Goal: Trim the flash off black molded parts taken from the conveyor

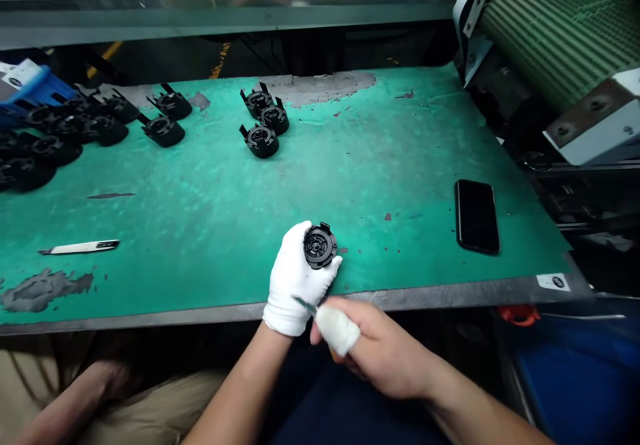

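Observation:
My left hand [295,278], in a white glove, is closed around a round black plastic part [320,246] above the table's front edge. The part's ribbed, ringed face is turned up, and a small tab sticks out at its rim. Just below, my right hand [360,338] is bare except for a white cover on the thumb. It grips a thin-bladed tool [304,303] whose blade points up and left, in front of the left glove and apart from the black part. The fingers hide most of the tool's handle, so its exact kind is unclear.
Similar black parts [261,141] stand at the back middle, with more [105,129] at the left beside a blue bin [43,88]. A white-handled cutter [80,247] lies left, a phone [477,216] right. A green conveyor [565,28] borders the table. Another person's arm [75,398] shows lower left.

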`<action>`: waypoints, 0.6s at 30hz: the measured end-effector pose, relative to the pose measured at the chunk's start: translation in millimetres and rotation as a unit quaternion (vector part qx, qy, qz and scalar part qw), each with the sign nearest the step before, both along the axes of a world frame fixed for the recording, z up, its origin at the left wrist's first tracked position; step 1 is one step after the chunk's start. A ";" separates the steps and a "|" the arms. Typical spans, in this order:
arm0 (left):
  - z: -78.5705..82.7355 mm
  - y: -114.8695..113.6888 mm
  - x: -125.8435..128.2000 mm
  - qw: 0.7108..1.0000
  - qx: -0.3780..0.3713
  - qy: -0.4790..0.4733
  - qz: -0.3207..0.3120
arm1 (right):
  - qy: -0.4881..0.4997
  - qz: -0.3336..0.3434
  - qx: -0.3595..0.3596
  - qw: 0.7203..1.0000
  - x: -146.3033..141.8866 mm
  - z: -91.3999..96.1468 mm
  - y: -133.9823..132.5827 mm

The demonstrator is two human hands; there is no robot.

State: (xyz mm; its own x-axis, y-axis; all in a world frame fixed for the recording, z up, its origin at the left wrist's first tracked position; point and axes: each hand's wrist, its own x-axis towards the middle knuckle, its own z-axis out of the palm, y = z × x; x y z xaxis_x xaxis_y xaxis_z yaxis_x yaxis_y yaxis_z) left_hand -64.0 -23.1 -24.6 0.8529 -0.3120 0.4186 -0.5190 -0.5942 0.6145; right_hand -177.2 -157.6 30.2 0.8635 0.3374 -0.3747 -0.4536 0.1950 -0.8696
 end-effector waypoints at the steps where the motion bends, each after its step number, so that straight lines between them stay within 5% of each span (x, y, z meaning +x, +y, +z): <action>1: -0.4 0.5 -0.1 1.000 -0.001 -0.001 0.000 | 0.018 -0.012 0.029 0.999 -1.7 -1.5 4.6; 5: -1.2 2.0 -1.3 1.000 0.009 0.002 0.005 | 0.167 -0.141 0.117 0.969 -4.2 -25.4 20.1; 9: -3.5 0.3 -1.6 0.999 0.017 -0.026 0.012 | 0.181 -0.194 0.172 0.949 -3.5 -38.1 34.5; 14: -4.3 -3.4 -6.3 0.999 0.016 -0.031 0.032 | 0.086 -0.256 0.236 0.933 -9.0 -17.4 39.8; 18: 1.5 -4.1 -7.9 0.998 0.022 -0.048 0.025 | -0.036 -0.366 0.240 0.898 -4.8 1.9 6.2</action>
